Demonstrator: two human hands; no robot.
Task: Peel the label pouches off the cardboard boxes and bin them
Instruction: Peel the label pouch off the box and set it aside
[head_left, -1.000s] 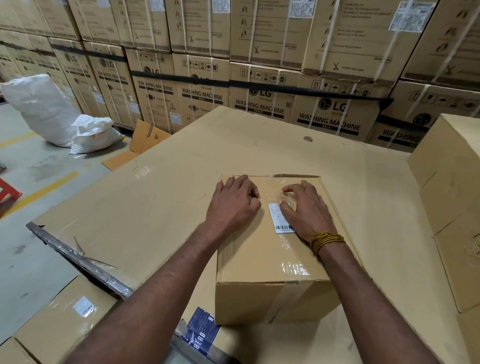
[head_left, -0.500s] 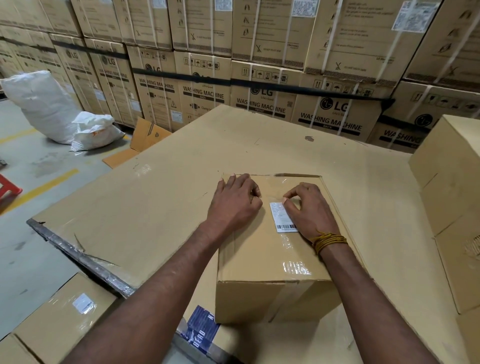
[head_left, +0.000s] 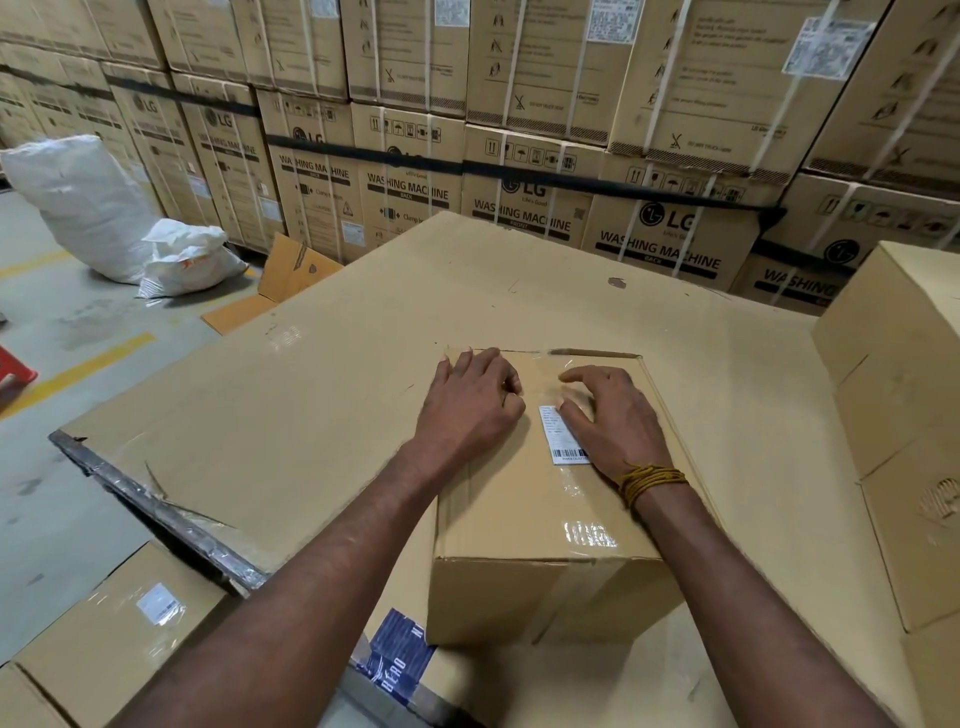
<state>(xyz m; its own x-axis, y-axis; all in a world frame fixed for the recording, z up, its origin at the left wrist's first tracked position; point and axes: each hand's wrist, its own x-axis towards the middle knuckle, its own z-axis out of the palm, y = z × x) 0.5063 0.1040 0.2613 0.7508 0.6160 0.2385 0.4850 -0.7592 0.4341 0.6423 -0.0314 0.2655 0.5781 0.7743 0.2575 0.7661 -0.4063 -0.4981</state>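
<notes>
A small cardboard box (head_left: 540, 525) stands on a wide cardboard sheet (head_left: 337, 395). Clear film and glossy tape cover its top, with a white barcode label (head_left: 560, 435) under the film. My left hand (head_left: 467, 410) rests on the box's far left corner, fingers bent, index tip and thumb close together near the film's edge. My right hand (head_left: 615, 415) lies arched over the right part of the top, thumb against the label's right edge and index finger stretched towards the far edge. Neither hand has lifted any film.
Strapped washing machine cartons (head_left: 519, 171) wall off the back. More plain boxes (head_left: 904, 395) are stacked at the right. Another labelled box (head_left: 114, 634) sits low at the left. White sacks (head_left: 88, 202) and a red stool (head_left: 13, 370) are on the floor at left.
My right hand's fingers have uncurled and spread, the index now reaching towards the far edge. My left hand has hardly moved. The label still lies flat.
</notes>
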